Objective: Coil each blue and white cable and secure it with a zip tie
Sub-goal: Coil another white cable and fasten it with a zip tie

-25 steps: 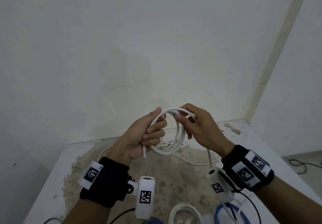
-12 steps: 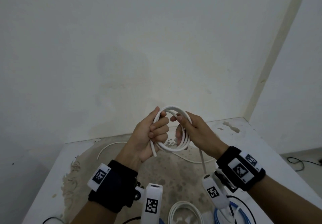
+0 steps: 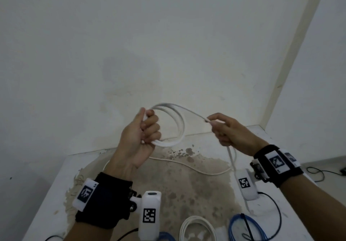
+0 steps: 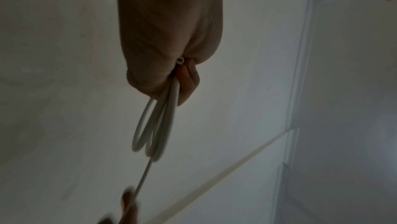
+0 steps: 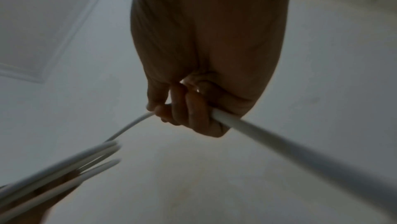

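Loops of a white cable (image 3: 178,126) are held above the tabletop (image 3: 196,184), gathered in the left hand (image 3: 139,137), whose grip is clamped round one side of the coil with the thumb raised along it. In the left wrist view the loops (image 4: 154,130) are seen hanging from the curled fingers (image 4: 189,81), with the cut end of the cable showing at the palm. From the top of the coil a single strand is led across to the right hand (image 3: 230,132), well apart from the left, and the grip there is closed round that strand; in the right wrist view the cable (image 5: 247,125) is seen passing through the fist. Below the right hand the strand drops to the stained tabletop, where the loose remainder (image 3: 187,164) is laid in a long curve. Near the lower edge, a finished white coil (image 3: 196,227) and a blue coil (image 3: 241,227) are set just beside each other, the blue one crossed by a black zip tie (image 3: 246,225).
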Demonstrator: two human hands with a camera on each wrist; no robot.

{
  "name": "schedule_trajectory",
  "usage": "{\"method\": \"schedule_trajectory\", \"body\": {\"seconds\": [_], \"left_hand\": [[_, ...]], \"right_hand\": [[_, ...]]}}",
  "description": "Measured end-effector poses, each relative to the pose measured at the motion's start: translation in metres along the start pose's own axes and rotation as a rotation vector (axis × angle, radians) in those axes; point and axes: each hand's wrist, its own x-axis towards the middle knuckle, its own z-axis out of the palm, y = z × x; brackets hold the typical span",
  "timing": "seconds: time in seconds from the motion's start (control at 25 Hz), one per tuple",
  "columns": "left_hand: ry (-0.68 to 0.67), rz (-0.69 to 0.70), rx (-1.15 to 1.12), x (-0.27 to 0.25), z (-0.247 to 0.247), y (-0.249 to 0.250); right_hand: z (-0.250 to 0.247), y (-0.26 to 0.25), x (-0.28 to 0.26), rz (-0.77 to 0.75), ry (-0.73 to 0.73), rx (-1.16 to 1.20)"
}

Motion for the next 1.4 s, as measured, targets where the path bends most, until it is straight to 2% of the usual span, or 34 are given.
{"method": "schedule_trajectory", "body": {"seconds": [0.04, 0.12, 0.2, 0.32, 0.4, 0.48, 0.6, 0.72, 0.8, 0.88, 0.92, 1.0, 1.08, 1.2, 1.32, 1.4], "left_hand": [[0.027, 0.086, -0.035, 0.002, -0.005, 0.01], [0.081, 0.223, -0.063, 0.008, -0.014, 0.022], [0.144, 0.281, -0.007, 0.015, -0.018, 0.021], [0.201, 0.282, 0.17, 0.024, -0.015, 0.0], [0.185, 0.262, 0.329, 0.024, -0.01, -0.018], [0.139, 0.226, 0.527, 0.018, -0.003, -0.035], [0.018, 0.121, 0.771, 0.002, 0.003, -0.05], [-0.081, -0.022, 0.823, -0.008, 0.004, -0.052], [-0.171, -0.184, 0.69, -0.01, 0.005, -0.05], [-0.271, -0.395, 0.374, -0.009, 0.002, -0.045], [-0.334, -0.444, 0.211, -0.007, -0.002, -0.043], [-0.396, -0.418, -0.005, -0.005, -0.01, -0.04], [-0.324, -0.325, -0.062, -0.002, -0.015, -0.038], [-0.054, -0.138, 0.058, 0.003, -0.023, -0.03], [0.17, 0.03, 0.232, 0.013, -0.034, -0.027], [0.261, 0.093, 0.375, 0.018, -0.04, -0.033]], "right_hand": [[-0.015, 0.009, -0.002, 0.012, 0.053, -0.075], [-0.028, 0.024, -0.009, 0.004, 0.088, -0.441], [-0.016, 0.027, -0.02, -0.071, -0.014, -0.825], [0.036, -0.003, -0.045, -0.224, -0.262, -1.07], [0.062, -0.033, -0.057, -0.342, -0.36, -1.089], [0.071, -0.059, -0.06, -0.46, -0.346, -1.039], [0.06, -0.081, -0.055, -0.573, -0.179, -0.94], [0.043, -0.079, -0.043, -0.582, -0.028, -0.885], [0.035, -0.066, -0.033, -0.538, 0.005, -0.862], [0.027, -0.044, -0.02, -0.469, 0.035, -0.709], [0.022, -0.031, -0.015, -0.424, 0.065, -0.625], [0.018, 0.004, -0.011, -0.33, 0.109, -0.583], [0.02, 0.043, -0.017, -0.226, 0.089, -0.599], [0.039, 0.085, -0.039, -0.079, -0.062, -0.647], [0.073, 0.088, -0.066, 0.029, -0.304, -0.814], [0.099, 0.071, -0.078, 0.022, -0.464, -0.769]]}}
